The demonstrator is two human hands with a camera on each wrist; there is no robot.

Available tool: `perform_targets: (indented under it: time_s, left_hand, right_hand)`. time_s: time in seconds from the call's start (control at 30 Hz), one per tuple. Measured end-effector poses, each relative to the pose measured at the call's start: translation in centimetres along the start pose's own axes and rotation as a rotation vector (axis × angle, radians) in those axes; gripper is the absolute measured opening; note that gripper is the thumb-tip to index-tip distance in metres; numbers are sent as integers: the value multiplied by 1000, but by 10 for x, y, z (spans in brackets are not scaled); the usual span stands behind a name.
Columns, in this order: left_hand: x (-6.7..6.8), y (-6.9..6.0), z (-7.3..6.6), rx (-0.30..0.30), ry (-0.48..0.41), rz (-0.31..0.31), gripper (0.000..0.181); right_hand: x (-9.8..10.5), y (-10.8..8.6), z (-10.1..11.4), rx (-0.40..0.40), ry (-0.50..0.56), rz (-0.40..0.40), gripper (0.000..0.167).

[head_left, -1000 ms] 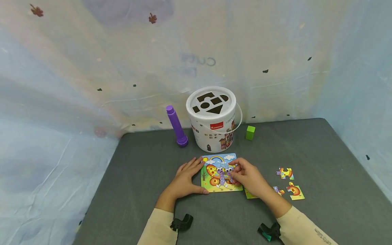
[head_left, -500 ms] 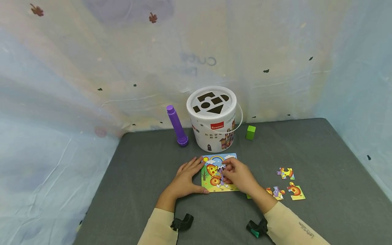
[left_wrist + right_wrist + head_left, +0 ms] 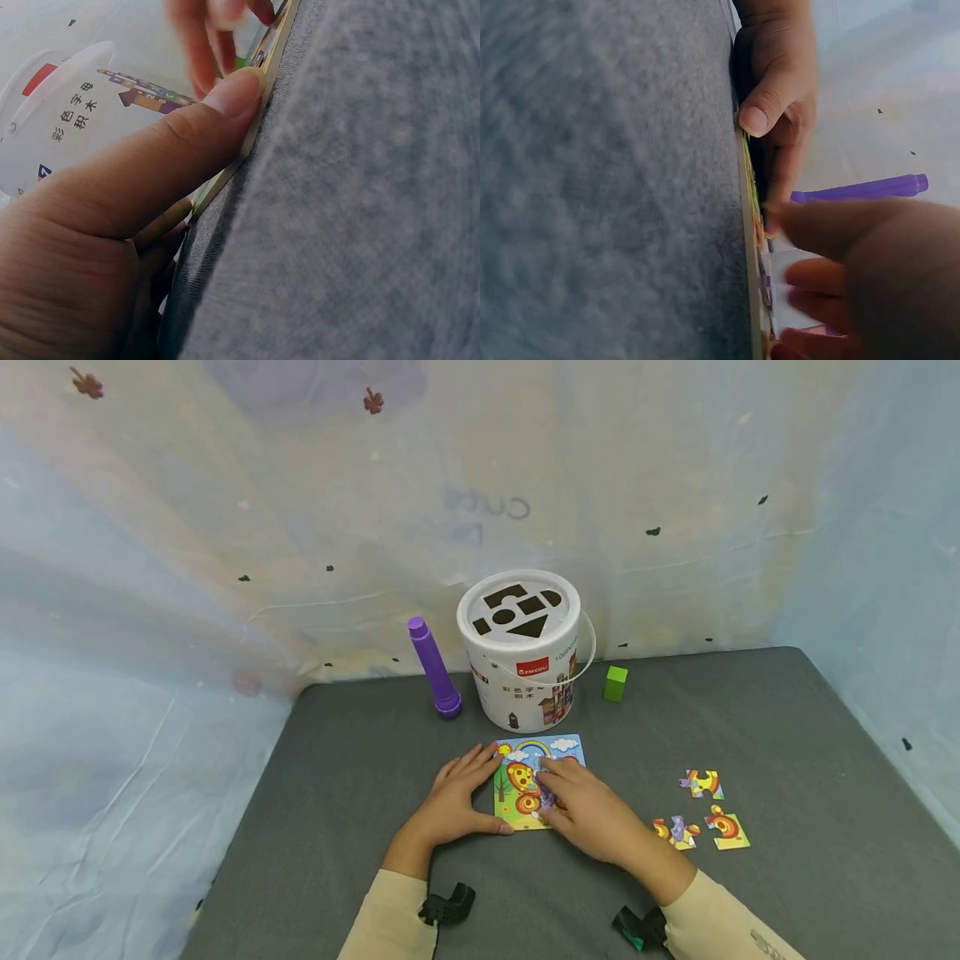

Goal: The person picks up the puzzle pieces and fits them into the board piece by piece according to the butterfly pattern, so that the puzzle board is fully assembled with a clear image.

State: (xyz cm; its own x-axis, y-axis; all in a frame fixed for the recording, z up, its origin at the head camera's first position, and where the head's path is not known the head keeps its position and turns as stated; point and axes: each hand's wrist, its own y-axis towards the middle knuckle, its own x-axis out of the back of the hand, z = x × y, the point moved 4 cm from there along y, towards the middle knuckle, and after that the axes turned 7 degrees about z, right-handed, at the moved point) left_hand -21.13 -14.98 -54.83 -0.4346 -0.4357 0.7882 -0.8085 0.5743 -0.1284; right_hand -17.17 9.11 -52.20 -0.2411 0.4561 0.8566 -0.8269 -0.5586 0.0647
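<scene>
On a gray table [image 3: 360, 793] below a white bucket [image 3: 501, 681], my left hand [image 3: 459, 802], fingers spread, rests along a puzzle's [image 3: 524, 783] left edge; my right hand [image 3: 592, 814], fingers loosely extended, lies over its face.

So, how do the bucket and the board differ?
The bucket stands tall and upright, while the board lies low and flat. The bucket is round and mostly white; the board is four-sided with a bright picture. The left hand and right hand are at the board; neither touches the bucket. Both sit on the grey table.
</scene>
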Motion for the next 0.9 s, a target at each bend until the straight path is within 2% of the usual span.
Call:
perform_targets:
  time_s: [0.07, 0.13, 0.27, 0.4, 0.5, 0.63, 0.77, 0.9]
  left_hand:
    - [0, 0, 0, 3, 4, 0, 117]
    - [0, 1, 0, 6, 6, 1, 117]
    - [0, 2, 0, 8, 10, 4, 117]
    - [0, 1, 0, 5, 11, 1, 117]
    - [1, 1, 0, -3, 2, -3, 117]
    - [2, -1, -2, -13, -24, -5, 116]
    - [3, -2, -2, -11, -38, -2, 116]
    - [2, 0, -1, -7, -35, 3, 117]
  right_hand:
    - [-4, -3, 2, 14, -67, 80, 63]
    - [-7, -6, 3, 11, -120, 125, 70]
    - [-8, -7, 2, 9, -153, 133, 72]
    - [-7, -7, 2, 12, -122, 132, 73]
    - [-6, -6, 0, 2, -30, 125, 72]
    - [-1, -5, -5, -8, 168, 84, 69]
    - [9, -7, -11, 10, 390, -13, 63]
    - [19, -15, -22, 39, 636, -102, 50]
